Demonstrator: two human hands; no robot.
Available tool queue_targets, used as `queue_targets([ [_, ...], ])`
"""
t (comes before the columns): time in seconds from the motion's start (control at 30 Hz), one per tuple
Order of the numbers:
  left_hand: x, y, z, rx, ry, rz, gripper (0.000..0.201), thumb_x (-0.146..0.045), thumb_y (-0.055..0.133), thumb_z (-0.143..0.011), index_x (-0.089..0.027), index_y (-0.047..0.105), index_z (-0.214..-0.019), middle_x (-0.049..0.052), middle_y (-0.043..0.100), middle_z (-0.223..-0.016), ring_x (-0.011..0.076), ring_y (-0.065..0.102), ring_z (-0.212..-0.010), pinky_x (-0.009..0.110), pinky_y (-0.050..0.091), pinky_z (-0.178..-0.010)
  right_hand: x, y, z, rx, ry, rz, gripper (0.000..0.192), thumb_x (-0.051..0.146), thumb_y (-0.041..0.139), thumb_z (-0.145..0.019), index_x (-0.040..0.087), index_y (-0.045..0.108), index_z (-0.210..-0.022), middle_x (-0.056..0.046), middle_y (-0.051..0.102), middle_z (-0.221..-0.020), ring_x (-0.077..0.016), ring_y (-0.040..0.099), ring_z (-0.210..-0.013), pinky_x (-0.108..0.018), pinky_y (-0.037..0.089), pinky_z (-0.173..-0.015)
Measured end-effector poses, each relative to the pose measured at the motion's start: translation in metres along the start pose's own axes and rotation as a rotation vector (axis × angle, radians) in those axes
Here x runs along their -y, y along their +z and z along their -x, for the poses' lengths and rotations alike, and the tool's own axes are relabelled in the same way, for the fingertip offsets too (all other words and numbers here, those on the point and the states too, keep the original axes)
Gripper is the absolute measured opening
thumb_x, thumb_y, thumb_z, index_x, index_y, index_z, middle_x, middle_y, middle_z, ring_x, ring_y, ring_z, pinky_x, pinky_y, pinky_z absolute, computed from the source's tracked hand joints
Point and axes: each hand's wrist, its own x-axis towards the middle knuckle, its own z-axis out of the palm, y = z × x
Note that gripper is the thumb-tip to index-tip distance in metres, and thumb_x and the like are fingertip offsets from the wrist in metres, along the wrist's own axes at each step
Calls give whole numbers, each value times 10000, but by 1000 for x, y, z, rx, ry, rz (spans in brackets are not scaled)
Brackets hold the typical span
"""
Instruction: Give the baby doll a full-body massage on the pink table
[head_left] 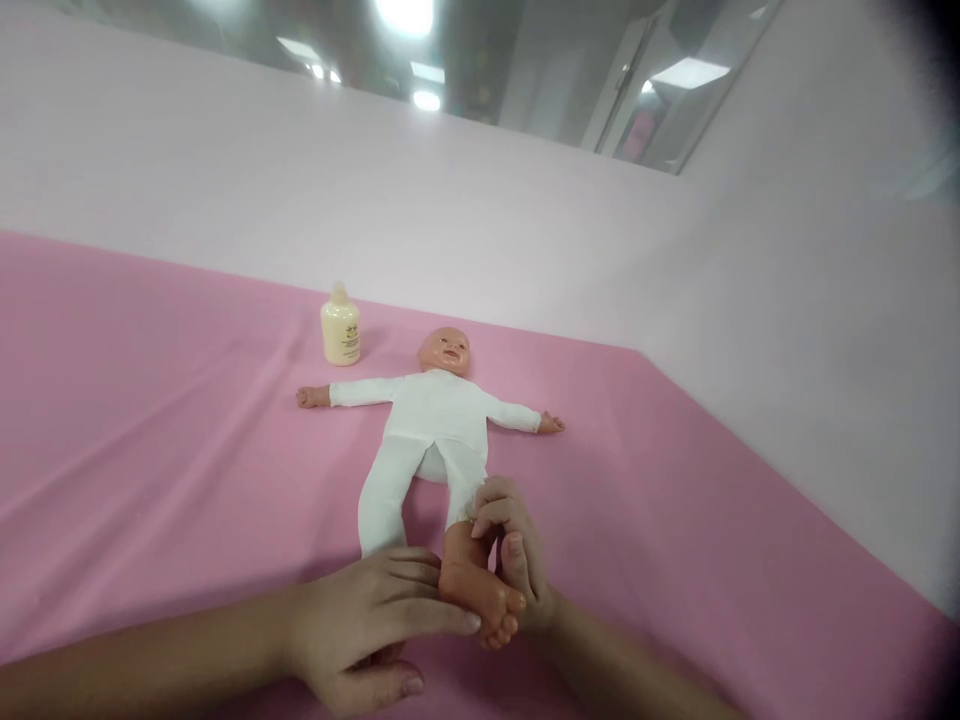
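My right hand [510, 545] is wrapped around the ankle of the doll [435, 420], fingers closed on it, lifting the bare foot [480, 590] off the pink cloth [150, 420]. My left hand [367, 625] lies open — fingers stretched out flat against the sole and side of that same foot, not gripping. The doll lies on its back in the middle of the table, arms spread wide, head away from me. A small cream bottle [340, 326] stands upright near its head — just beyond one outstretched arm.
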Motion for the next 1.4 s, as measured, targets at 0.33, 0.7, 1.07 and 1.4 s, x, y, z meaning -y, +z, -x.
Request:
queue_targets([
  [0.33,-6,0,9,-256,-206,51,375,-259,282,-1017,-222,297,-1389,62,671,-886,177,636,-828,338,491,-822,-1,-10,-8,384,-316,200,442,412,297,-941,185,464,-1281,-105,627,-1131,-249,557,-1095,-484,357,-1034],
  [0.7,0,-4,7,-241,-172,-48,299,-212,265,-1008,-210,486,-1210,17,639,-721,141,585,-679,270,469,-701,-2,4,-2,282,-170,289,230,203,618,-711,233,498,-905,4,632,-774,-157,589,-719,-326,476,-720],
  [1.07,0,-5,6,-266,-205,-48,269,-146,297,-983,-188,547,-1073,6,632,-656,123,583,-601,251,465,-671,-3,0,-2,337,-33,135,481,709,518,-752,228,516,-749,13,596,-612,-144,552,-555,-322,440,-609],
  [1.4,11,5,4,13,-246,6,168,-156,446,-807,-196,501,-654,30,601,-586,159,559,-584,282,430,-601,2,1,-1,351,-147,41,200,428,452,-754,241,428,-819,23,541,-621,-160,555,-567,-348,447,-659],
])
